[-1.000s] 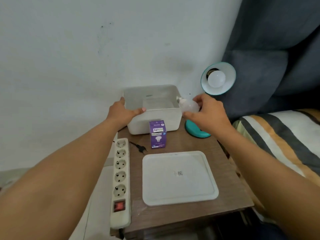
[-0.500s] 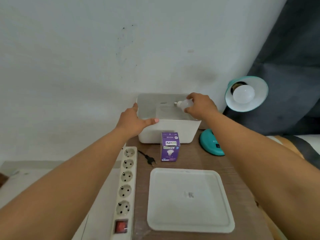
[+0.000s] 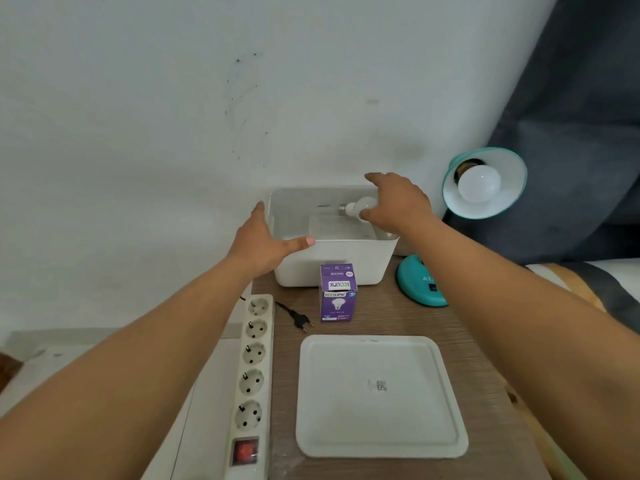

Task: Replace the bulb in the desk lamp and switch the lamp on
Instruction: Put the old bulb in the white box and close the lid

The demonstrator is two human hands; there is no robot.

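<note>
My right hand [image 3: 398, 206] grips a white bulb [image 3: 360, 207] sideways over the open white bin [image 3: 332, 268], its screw base pointing left. My left hand [image 3: 266, 244] rests on the bin's front left corner, thumb along the rim. The teal desk lamp's shade [image 3: 505, 195] at the right faces me with a white bulb [image 3: 479, 183] in its socket; the light is off. The lamp's teal base [image 3: 415, 282] sits on the wooden table right of the bin. A purple bulb box [image 3: 337, 294] stands in front of the bin. A loose black plug [image 3: 299, 318] lies beside it.
A white power strip [image 3: 252, 372] with a red switch runs along the table's left edge. A white lid [image 3: 377, 396] lies flat at the table's front. A white wall stands behind; a dark curtain and striped bedding are at the right.
My right hand has carried the bulb from beside the bin's right edge to over its inside. The view has shifted left and closer. My left hand has stayed on the bin.
</note>
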